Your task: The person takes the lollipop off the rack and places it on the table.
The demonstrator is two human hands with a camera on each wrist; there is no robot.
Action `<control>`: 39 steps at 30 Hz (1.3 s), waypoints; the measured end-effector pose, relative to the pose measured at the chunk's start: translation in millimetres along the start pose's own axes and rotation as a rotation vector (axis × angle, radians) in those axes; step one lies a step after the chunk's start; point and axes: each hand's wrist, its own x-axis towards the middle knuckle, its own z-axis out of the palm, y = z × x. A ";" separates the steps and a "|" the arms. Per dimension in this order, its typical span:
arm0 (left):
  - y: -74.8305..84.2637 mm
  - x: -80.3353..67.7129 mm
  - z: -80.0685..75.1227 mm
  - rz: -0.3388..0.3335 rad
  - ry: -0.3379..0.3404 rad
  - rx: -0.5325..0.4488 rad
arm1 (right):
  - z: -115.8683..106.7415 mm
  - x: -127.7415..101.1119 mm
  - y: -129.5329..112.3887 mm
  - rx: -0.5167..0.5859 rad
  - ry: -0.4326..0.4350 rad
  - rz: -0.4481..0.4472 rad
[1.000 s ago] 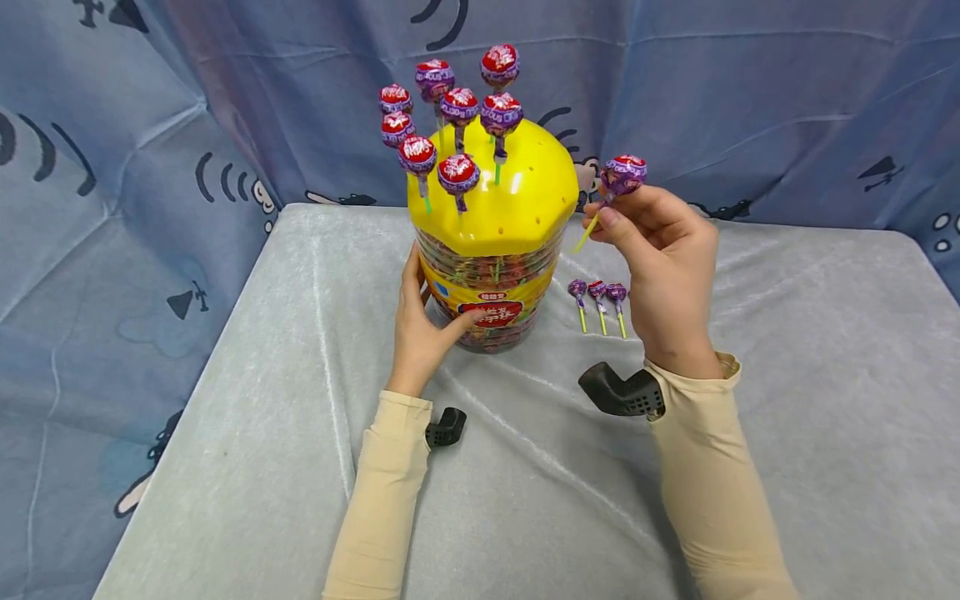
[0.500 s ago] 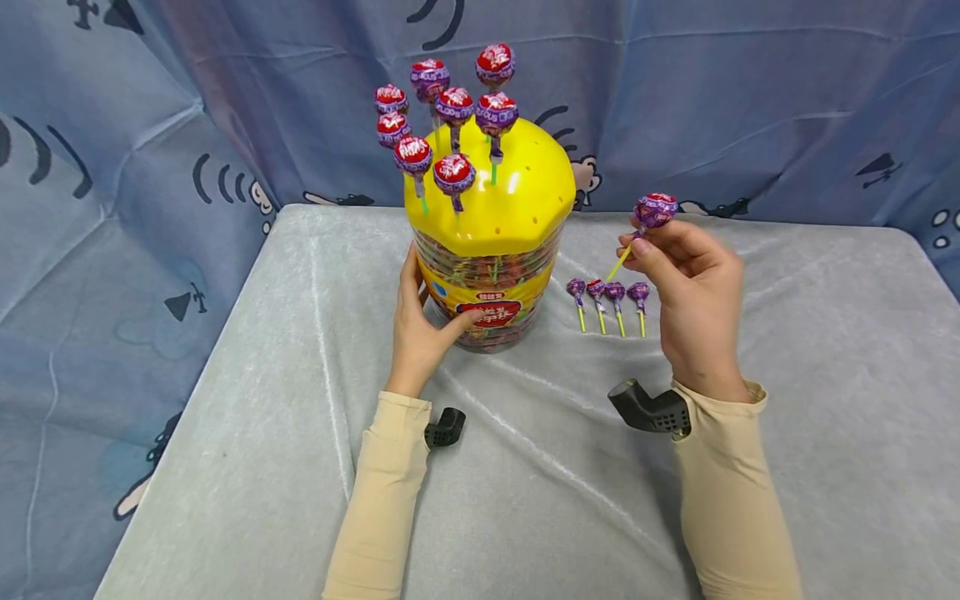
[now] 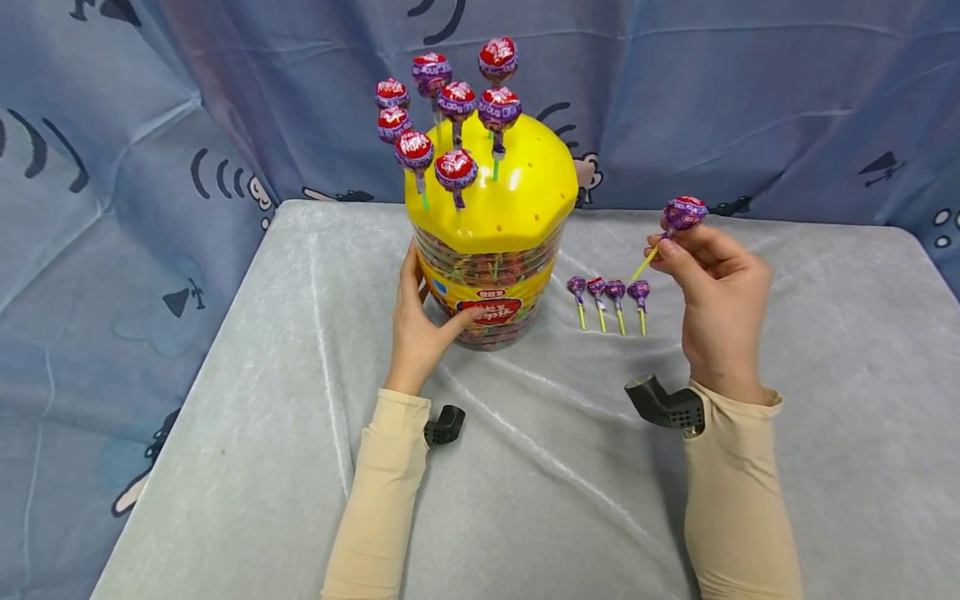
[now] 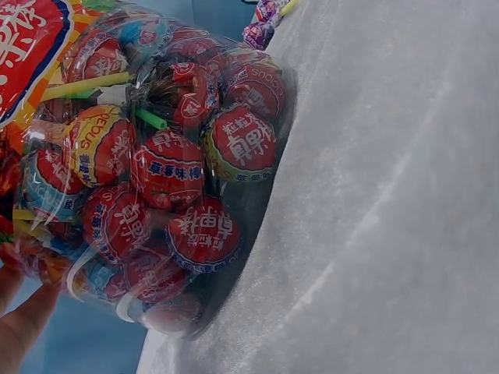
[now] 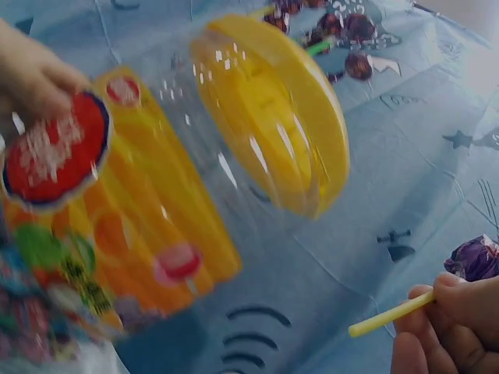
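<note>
A clear plastic candy jar full of wrapped lollipops stands at the back middle of the table, its yellow lid dotted with small holes. Several red-and-purple lollipops stick up from the lid's left and middle part. My left hand grips the jar low on its left side, thumb across the label. Right of the jar, my right hand pinches a purple lollipop by its yellow stick, head up and tilted. Below that stick, several lollipops lie in a row on the cloth.
A grey cloth with raised creases covers the table. Behind it hangs a blue patterned curtain, which also runs down the left side. A black wrist camera juts out from the right sleeve.
My right hand has moved right and slightly down with the lollipop, away from the lid, uncovering the rightmost lollipop of the row. My left hand stays on the jar.
</note>
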 end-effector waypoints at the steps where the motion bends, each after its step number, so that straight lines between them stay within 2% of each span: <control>1: -0.1 0.1 0.1 -0.001 0.001 0.001 | -2.1 1.0 -0.3 0.000 0.009 -0.005; 8: 0.3 0.1 0.3 0.001 0.003 0.005 | -17.9 7.9 -4.3 0.017 0.062 0.007; 11: -0.3 -0.1 0.1 0.004 0.003 0.002 | -26.0 10.5 -5.1 -0.075 0.050 0.054; 16: -1.8 0.0 0.4 0.003 0.009 0.005 | -40.8 15.8 -2.2 -0.283 0.020 0.187; 23: -0.8 -0.1 1.3 0.008 0.011 0.018 | -58.1 23.3 6.1 -0.407 0.009 0.294; 29: -0.8 -0.2 1.1 0.012 0.010 0.021 | -69.0 25.7 11.4 -0.471 -0.029 0.354; 34: -0.8 -0.2 1.2 0.015 0.012 0.016 | -83.3 27.8 17.7 -0.513 -0.066 0.443; 39: -0.3 -0.2 1.2 0.015 0.009 0.016 | -99.6 29.2 24.6 -0.458 -0.087 0.530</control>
